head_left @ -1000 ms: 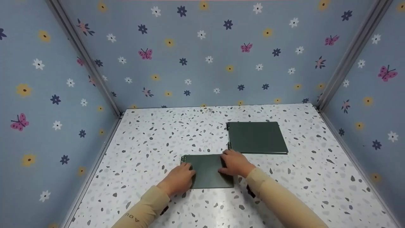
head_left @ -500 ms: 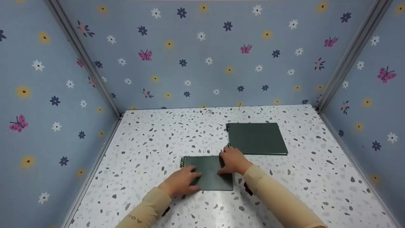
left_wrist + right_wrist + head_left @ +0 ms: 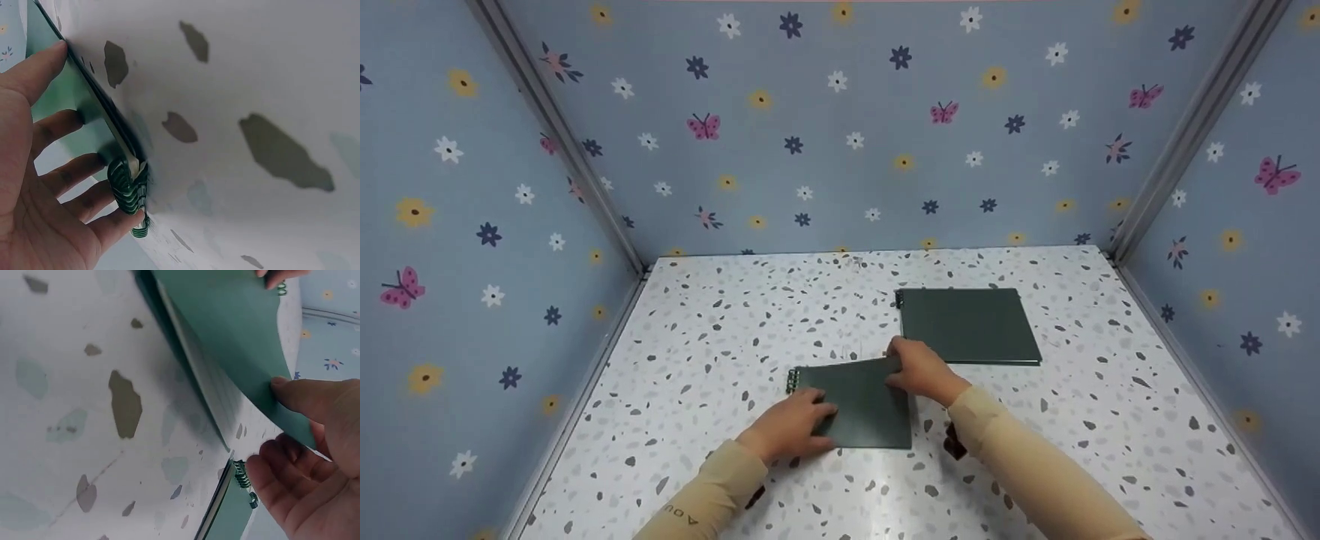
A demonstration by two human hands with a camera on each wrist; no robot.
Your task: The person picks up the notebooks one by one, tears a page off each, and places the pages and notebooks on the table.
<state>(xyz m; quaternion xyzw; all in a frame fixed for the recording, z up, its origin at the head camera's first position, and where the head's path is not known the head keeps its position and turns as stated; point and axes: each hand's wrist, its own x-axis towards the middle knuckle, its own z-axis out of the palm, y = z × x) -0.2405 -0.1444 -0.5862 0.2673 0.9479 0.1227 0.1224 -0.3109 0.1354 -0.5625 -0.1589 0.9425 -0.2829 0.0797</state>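
A dark green spiral notebook point(image 3: 862, 409) lies on the speckled table, its coil binding point(image 3: 793, 380) at the left. Between thumb and fingers my right hand point(image 3: 924, 371) pinches the far right corner of its cover. In the right wrist view the cover point(image 3: 242, 365) is bent up off the lined pages point(image 3: 211, 382). My left hand point(image 3: 791, 426) rests with spread fingers on the cover's left part; in the left wrist view its little finger is by the coil point(image 3: 126, 185). A second green notebook point(image 3: 971, 325) lies closed, just beyond my right hand.
The white speckled tabletop point(image 3: 720, 315) is bounded by a blue flowered back wall point(image 3: 840, 165) and side walls point(image 3: 457, 262). Metal posts point(image 3: 562, 135) stand at the corners.
My left hand has moved right, with its fingers spreading over the cover. My right hand has lifted the cover's far right corner off the pages.
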